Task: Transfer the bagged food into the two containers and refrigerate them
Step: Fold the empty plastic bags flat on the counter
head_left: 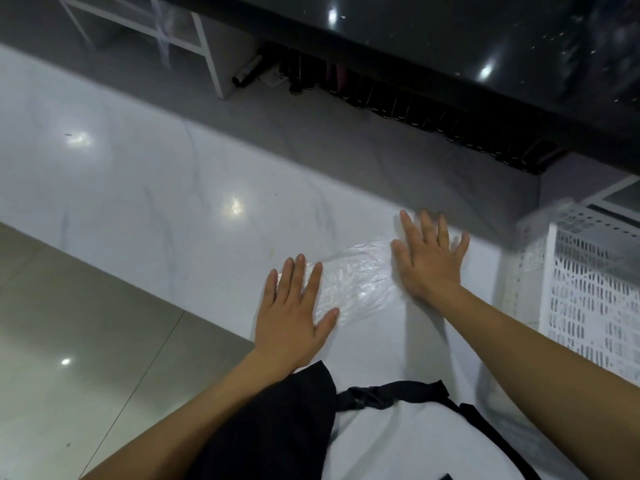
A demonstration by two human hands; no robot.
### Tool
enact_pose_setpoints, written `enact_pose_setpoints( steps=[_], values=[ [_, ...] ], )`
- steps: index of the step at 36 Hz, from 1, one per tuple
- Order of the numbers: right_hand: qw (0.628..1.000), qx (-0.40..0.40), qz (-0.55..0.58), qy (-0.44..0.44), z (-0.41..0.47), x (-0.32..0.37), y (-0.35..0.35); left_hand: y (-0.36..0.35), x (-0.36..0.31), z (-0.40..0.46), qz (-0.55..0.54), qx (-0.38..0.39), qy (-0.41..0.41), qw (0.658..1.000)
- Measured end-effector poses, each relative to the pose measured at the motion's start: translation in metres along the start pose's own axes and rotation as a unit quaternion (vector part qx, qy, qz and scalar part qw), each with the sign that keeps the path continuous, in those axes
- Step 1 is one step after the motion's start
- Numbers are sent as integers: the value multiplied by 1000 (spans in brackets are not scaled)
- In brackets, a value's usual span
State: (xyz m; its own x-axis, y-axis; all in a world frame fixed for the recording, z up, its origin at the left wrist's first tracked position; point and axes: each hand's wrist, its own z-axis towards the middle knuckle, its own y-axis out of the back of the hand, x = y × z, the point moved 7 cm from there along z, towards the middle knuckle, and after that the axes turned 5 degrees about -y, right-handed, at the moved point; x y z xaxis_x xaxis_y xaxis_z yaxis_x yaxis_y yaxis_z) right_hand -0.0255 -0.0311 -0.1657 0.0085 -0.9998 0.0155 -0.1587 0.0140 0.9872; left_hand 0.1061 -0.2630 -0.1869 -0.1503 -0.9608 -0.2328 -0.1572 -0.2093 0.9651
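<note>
A person looks down at a glossy white marble-patterned counter [145, 188]. A clear, crinkled plastic bag [356, 275] lies flat and seemingly empty on it, its long axis running from lower left to upper right. Both hands lie palm down with fingers straight and spread, gripping nothing. The left hand [294, 313] covers the bag's near-left end; the right hand [427, 261] covers its far-right end, slightly blurred. The bag stretches between them, touching both, so neither hand is nearer; any lift or fold would start from these two ends.

The film is thin, shiny and wrinkled, catching highlights. To the right, near the right forearm, stands a white perforated plastic crate [595, 299] with a rigid lattice wall. Beyond the counter's far edge is a dark, speckled glossy surface [450, 39]. No containers or food are in view. A black strap [391, 393] hangs over the person's white clothing at bottom centre.
</note>
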Motion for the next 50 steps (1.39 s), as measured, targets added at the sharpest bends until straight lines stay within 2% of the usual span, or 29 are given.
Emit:
enact_pose_setpoints(
  steps=[2, 4, 6, 8, 13, 19, 23, 28, 32, 38, 41, 45, 47, 50],
  values=[
    [998, -48, -4, 48, -13, 25, 14, 0, -1, 0, -2, -1, -1, 1000],
    [990, -56, 22, 124, -32, 64, 18, -1, -2, 1, 4, 1, -3, 1000],
    [982, -20, 19, 188, -51, 99, 5, -1, -2, 1, 4, 2, -2, 1000],
    [978, 28, 9, 207, -62, 115, -14, -1, -2, 1, 7, 5, 0, 1000],
    [986, 21, 20, 163, -44, 93, -22, -2, -1, 2, 2, 13, 0, 1000],
    [999, 11, 42, -18, 5, -1, -13, -1, 1, 2, -5, 17, 3, 1000],
    [998, 18, 34, -58, 12, -41, -11, 0, 0, 2, 3, 34, 5, 999],
    [998, -5, 46, -43, -7, -38, 5, 10, 6, 4, -81, 36, -11, 996],
    [995, -25, 81, 54, -51, 3, 21, 29, 17, 10, -155, 2, 15, 988],
    [984, -22, -7, 176, -98, 52, 9, 41, 30, 24, -80, 23, 81, 993],
    [983, 7, -29, 182, -87, 57, 2, 45, 34, 27, -60, 38, 119, 990],
    [982, 12, -65, 176, -62, 58, 5, 50, 38, 30, -45, 97, 154, 982],
    [980, 12, -85, 182, -51, 58, 9, 53, 40, 30, -105, 102, 164, 976],
    [980, 9, -102, 170, -36, 55, 17, 56, 48, 26, -256, 98, 186, 943]
  ],
)
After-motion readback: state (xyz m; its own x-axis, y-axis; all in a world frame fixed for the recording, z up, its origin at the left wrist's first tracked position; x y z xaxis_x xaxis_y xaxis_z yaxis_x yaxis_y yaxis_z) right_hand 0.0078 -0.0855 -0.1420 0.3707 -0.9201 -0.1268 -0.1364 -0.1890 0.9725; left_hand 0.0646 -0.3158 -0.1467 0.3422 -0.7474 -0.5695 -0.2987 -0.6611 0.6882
